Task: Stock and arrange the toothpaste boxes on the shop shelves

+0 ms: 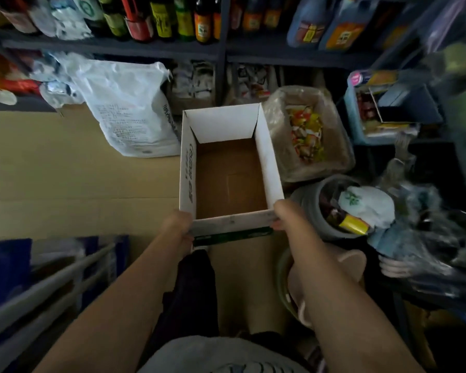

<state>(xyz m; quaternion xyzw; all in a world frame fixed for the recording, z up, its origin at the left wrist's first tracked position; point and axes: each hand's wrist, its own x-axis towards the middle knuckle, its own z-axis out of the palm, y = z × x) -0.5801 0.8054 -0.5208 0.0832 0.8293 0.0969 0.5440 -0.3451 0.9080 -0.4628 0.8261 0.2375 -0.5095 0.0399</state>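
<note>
An open white cardboard carton with a brown inside is held out in front of me, above the floor. Nothing lies inside it. My left hand grips its near left corner and my right hand grips its near right corner. A green printed strip shows along the near outer wall. No toothpaste boxes are visible anywhere in view.
Flat brown cardboard lies at left with a white sack on it. Dark shelves at the top hold bottles. A plastic-lined box of snacks, a grey bucket and cluttered bags crowd the right. A metal rail runs at lower left.
</note>
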